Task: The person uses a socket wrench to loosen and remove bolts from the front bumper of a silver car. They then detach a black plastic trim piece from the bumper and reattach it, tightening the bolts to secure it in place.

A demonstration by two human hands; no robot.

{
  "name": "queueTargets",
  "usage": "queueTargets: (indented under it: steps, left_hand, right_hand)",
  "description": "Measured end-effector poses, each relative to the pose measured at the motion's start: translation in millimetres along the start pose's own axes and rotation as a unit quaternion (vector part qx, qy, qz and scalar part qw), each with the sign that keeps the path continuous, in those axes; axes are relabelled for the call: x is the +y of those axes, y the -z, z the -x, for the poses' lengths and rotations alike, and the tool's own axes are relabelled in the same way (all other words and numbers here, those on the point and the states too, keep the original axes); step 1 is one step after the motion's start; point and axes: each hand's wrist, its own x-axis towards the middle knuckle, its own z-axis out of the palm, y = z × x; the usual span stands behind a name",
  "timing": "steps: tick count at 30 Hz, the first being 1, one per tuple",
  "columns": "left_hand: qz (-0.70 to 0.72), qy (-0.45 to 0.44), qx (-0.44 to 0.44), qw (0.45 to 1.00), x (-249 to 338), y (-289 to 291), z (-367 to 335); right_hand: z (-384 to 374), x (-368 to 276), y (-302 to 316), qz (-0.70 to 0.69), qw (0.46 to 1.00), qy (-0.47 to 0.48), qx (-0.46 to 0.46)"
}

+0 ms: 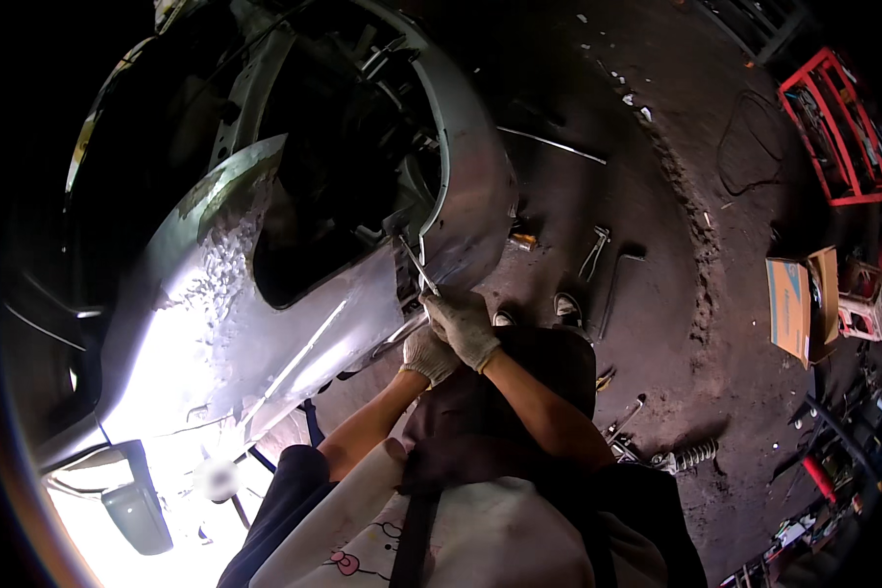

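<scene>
Both my hands wear pale knitted gloves and are close together at the edge of a bare grey car body panel (366, 292). My right hand (464, 328) is closed round a thin metal rod-shaped tool (416, 261). Its far end reaches the corner beside the large opening in the car body; what kind of tip it has is hard to see. Just below and left of it, touching it, my left hand (427, 355) is curled shut. Whatever its fingers hold is hidden. Further left, the panel has a rough, crumpled patch (227, 274), brightly lit.
On the dark floor to the right lie a long rod (559, 145), a hammer-like tool (596, 252), a bent bar (614, 294) and a coil spring (691, 457). Beyond stand a red metal rack (826, 186) and a cardboard box (790, 309). A side mirror (137, 507) is at lower left.
</scene>
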Motion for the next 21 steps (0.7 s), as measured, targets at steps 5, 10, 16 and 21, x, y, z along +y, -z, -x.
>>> queueTargets:
  steps: [5,10,16,21]
  left_hand:
    - [0.339,0.042,0.003,0.94,-11.4,-54.2,-20.8]
    - [0.337,0.068,0.02,0.939,2.5,-81.1,-33.4]
    - [0.306,0.074,0.023,0.949,-1.6,-72.4,-29.3]
    - [0.3,0.064,0.019,0.951,-15.5,-57.9,-22.3]
  right_hand:
    - [1.7,-1.8,-8.2,0.492,0.857,0.141,0.059]
    - [-1.6,-5.6,-1.0,0.477,0.873,0.099,0.028]
    - [-4.6,2.6,7.1,0.304,0.952,0.045,0.01]
    - [-5.8,0.5,11.3,0.133,0.989,0.048,-0.046]
